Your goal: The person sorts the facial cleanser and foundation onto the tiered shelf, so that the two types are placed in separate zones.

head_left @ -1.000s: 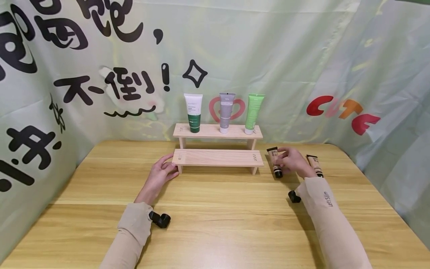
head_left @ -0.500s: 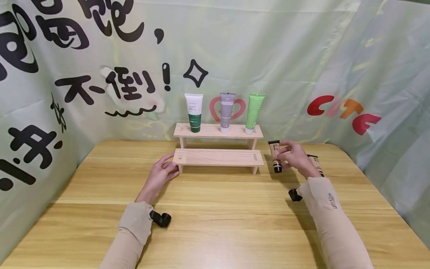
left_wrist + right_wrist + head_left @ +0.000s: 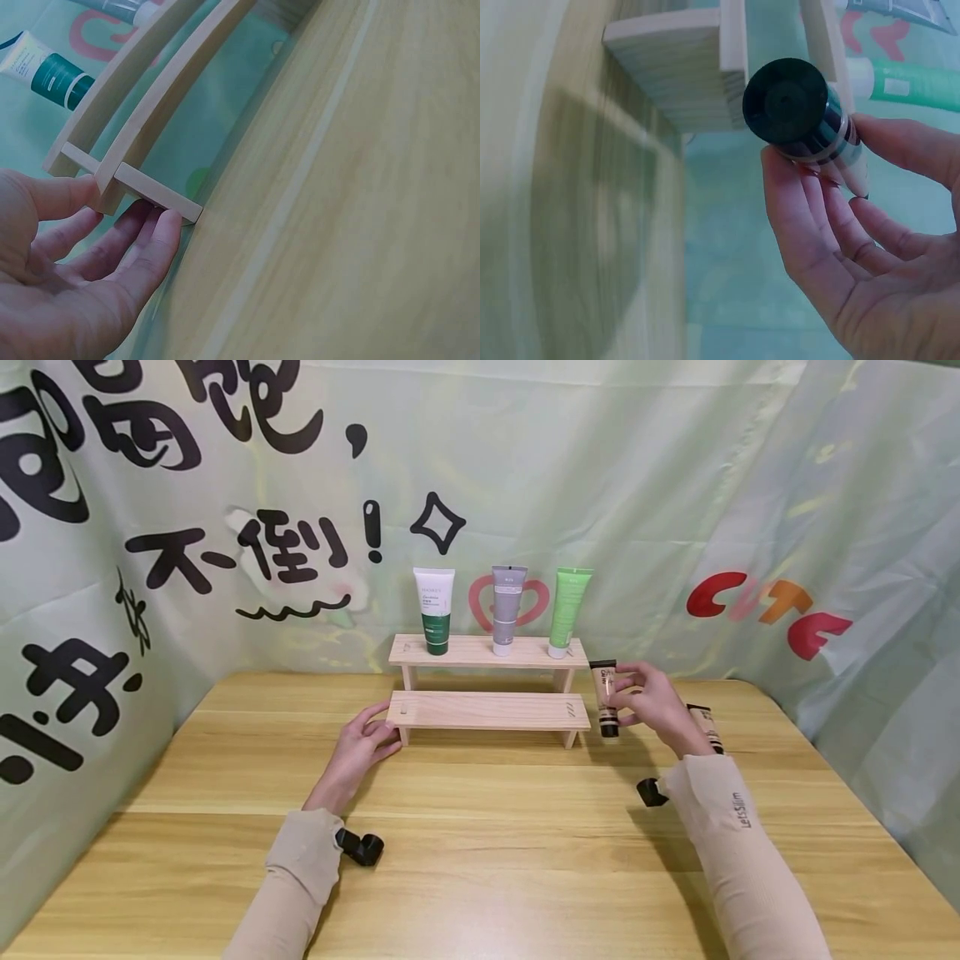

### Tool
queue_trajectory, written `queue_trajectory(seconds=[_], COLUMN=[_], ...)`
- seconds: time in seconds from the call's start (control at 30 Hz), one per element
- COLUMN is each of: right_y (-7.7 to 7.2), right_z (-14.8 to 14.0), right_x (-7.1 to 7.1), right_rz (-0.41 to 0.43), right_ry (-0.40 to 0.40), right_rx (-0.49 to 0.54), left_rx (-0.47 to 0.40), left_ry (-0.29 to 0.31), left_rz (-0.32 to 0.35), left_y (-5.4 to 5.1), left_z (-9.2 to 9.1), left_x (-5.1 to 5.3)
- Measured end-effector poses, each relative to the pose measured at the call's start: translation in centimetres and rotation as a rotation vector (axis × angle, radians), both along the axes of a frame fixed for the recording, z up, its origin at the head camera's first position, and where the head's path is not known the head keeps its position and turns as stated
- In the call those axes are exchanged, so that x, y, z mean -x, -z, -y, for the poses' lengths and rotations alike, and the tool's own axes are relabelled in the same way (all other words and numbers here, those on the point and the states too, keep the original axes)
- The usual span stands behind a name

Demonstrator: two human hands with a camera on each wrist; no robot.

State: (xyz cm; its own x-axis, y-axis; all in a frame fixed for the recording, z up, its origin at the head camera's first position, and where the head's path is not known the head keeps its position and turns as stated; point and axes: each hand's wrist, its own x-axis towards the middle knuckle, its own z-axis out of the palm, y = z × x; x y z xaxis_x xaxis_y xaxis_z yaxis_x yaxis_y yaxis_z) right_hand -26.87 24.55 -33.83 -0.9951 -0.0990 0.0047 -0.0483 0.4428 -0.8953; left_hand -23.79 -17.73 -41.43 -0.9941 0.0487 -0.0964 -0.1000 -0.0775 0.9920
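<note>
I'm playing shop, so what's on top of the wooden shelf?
Up on the wooden shelf, top step, stand a white-and-green tube, a gray tube and a green tube. Their caps cover the wood underneath, so I can't see it.

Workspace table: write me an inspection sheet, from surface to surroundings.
Surface: wood-grain table, bearing a two-tier wooden stand.
Job's things: white-and-green tube, grey tube and green tube upright on the stand's upper tier; second beige tube on the table, partly hidden.
Clutter: nothing seen.
Hands: left hand holds the stand's left end; right hand holds a beige tube near its right end.
Cables: nothing seen.
Surroundings: pale cloth backdrop with black lettering.
</note>
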Motion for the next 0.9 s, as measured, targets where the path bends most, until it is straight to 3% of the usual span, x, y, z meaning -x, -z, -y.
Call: queue_trajectory(seconds=[0.33, 0.9], right_y=[-0.4, -0.8], right_z=[1.0, 6.0], right_x=[0.1, 0.5], right_rz=[-0.023, -0.096], right_ry=[0.017, -0.06], right_rx=[0.057, 0.154], left_rx=[0.007, 0.008], left_ry=[-0.007, -0.011], left_rz=[-0.008, 0.0], left_y=[0.1, 0.1], left_z=[0.1, 0.0], left_x=[0.1, 0.1])
